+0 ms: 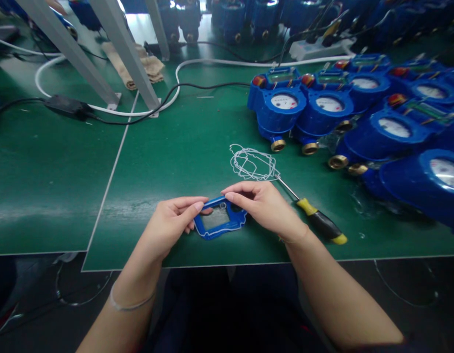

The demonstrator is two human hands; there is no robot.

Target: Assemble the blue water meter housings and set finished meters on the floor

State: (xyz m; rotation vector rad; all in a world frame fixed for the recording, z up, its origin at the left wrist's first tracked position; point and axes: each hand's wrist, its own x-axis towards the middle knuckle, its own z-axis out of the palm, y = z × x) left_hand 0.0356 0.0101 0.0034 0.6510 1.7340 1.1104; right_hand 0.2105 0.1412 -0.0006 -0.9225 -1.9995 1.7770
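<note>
Near the table's front edge, a blue plastic cover [221,228] with a clear window is held between my two hands. A thin white gasket runs along its near rim. My left hand [175,215] pinches its left side between thumb and fingers. My right hand [261,203] grips the upper right edge, thumb on top and fingers partly hidden. Just beyond my right hand lies a loose pile of thin white gaskets [253,164]. A screwdriver [318,218] with a yellow and black handle rests to the right, its tip by the pile.
Several blue water meters [285,105] with brass fittings crowd the right side. A white cable [197,62] and a black cord with an adapter [68,107] cross the back. Grey metal posts [127,54] stand at the back left beside a beige cloth [149,63]. A power strip [318,49] lies behind.
</note>
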